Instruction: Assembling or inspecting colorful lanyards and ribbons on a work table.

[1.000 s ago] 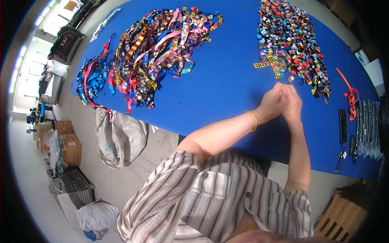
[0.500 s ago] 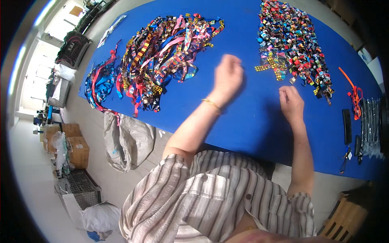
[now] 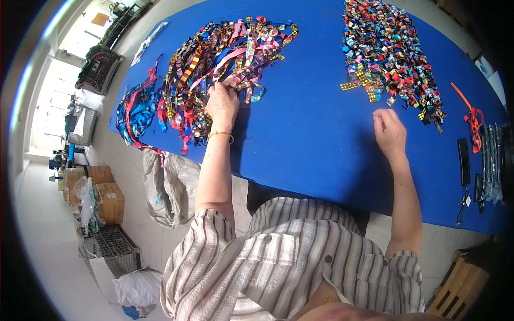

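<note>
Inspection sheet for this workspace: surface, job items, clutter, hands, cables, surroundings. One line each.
Surface: broad blue table.
Job items: loose heap of multicoloured patterned fabric straps, left; dense block of small multicoloured pieces, right.
Clutter: orange object with looped end, slim black bar, clear-plastic-wrapped dark stack, far right.
Left hand: on the heap; grip unclear.
Right hand: fingers curled, near the block; contents hidden.
Cables: nothing seen.
Surroundings: pale grey sack, brown cardboard boxes, grey wire cage at left; slatted wooden pallet, lower right.
</note>
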Demonstrator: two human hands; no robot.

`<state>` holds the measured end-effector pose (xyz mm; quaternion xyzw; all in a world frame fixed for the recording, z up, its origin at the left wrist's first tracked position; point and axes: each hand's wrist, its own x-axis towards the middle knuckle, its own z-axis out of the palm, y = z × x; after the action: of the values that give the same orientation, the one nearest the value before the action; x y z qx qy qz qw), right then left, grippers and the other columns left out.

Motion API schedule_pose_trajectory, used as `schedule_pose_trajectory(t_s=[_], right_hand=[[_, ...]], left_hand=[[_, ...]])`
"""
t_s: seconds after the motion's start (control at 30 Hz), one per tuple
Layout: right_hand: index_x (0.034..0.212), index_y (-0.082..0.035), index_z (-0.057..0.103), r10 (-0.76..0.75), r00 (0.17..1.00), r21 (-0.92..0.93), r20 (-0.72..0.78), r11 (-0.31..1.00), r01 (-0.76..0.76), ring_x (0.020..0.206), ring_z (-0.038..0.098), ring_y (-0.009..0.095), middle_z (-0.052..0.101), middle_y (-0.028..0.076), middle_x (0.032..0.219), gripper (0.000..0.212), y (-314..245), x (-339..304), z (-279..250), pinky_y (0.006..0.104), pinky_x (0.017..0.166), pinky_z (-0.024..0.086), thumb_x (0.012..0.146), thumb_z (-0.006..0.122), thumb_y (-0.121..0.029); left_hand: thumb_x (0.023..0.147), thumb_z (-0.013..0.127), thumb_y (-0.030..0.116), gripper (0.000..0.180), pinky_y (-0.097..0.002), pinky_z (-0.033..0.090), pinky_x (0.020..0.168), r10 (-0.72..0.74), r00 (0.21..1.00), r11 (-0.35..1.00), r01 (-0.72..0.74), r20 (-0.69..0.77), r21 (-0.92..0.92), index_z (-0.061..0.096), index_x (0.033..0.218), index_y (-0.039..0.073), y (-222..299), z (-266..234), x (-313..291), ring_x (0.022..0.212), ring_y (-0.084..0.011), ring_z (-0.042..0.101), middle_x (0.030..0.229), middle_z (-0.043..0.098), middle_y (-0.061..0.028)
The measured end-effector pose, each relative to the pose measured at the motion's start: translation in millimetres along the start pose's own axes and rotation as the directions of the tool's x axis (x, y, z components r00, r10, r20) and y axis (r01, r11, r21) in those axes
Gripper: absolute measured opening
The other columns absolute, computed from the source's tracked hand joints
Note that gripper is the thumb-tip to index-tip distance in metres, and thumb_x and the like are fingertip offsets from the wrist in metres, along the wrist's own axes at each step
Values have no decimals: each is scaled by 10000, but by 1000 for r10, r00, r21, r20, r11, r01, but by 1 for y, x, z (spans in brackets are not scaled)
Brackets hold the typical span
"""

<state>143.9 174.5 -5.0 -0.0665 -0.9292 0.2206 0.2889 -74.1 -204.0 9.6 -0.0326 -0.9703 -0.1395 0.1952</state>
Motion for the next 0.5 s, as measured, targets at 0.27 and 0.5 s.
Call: schedule_pose_trajectory(t_s=[0.27, 0.5], right_hand=[[912, -87, 637, -12, 1000, 18, -22, 1000, 13, 739, 636, 283, 627, 64, 859, 51, 0, -1, 1, 382, 630, 499, 862, 633, -75], [916, -62, 642, -47, 997, 59, -53, 997, 50, 713, 635, 273, 634, 84, 859, 50, 3, -1, -1, 353, 630, 496, 868, 626, -62]], left_hand=[[941, 497, 258, 252, -511, 521, 766, -45, 995, 998, 41, 94, 45, 582, 1028, 38, 5, 2, 24, 870, -423, 674, 879, 692, -252], [952, 468, 231, 202, -506, 519, 771, -47, 999, 999, 47, 9, 16, 592, 1039, 98, 7, -9, 33, 868, -425, 674, 872, 691, -242]])
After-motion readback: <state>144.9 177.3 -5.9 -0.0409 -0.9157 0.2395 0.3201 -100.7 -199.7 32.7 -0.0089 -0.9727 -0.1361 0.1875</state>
